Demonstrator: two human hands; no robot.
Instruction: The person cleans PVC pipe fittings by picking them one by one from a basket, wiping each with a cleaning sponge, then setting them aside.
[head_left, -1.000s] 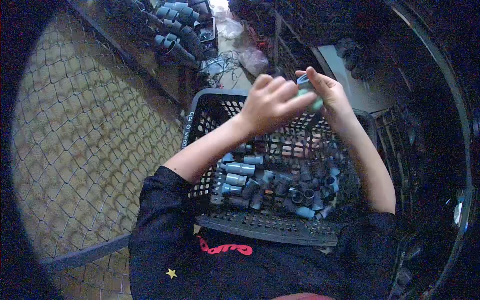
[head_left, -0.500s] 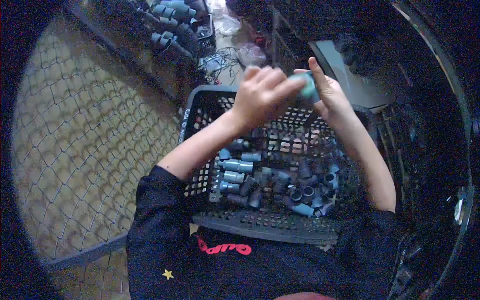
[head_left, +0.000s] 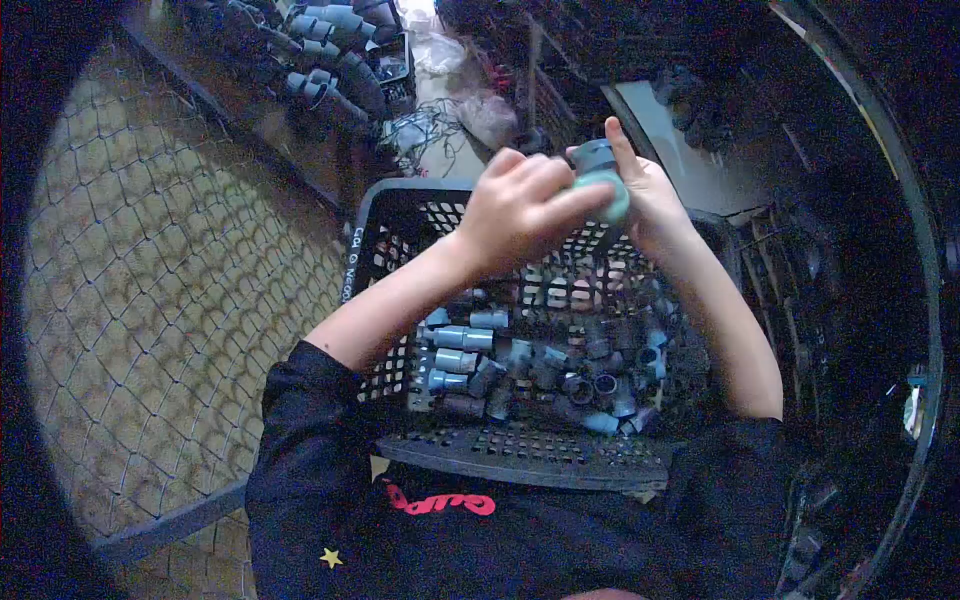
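Note:
A blue-grey plastic pipe fitting [head_left: 594, 153] is held up over the far side of the black crate [head_left: 520, 455], with my right hand [head_left: 655, 205] around it and one finger pointing up. My left hand [head_left: 522, 212] is closed and slightly blurred. Its fingers press a pale green rounded piece [head_left: 612, 204] against the lower end of the fitting. Whether that piece is a cloth, a pad or something else I cannot make out. Below both hands, several loose grey pipe fittings [head_left: 463, 338] lie on the crate's floor, mostly toward the near side.
Wire mesh [head_left: 180, 300] with a frame covers the left side. More grey fittings [head_left: 330, 35] are heaped in a dark container at the back left. Clear plastic bags [head_left: 485, 118] and tangled wire [head_left: 425, 130] lie behind the crate. Dark racks stand at the right.
The green piece has moved down along the fitting, so more of the fitting shows above it. Both hands stay together. The whole view has shifted slightly.

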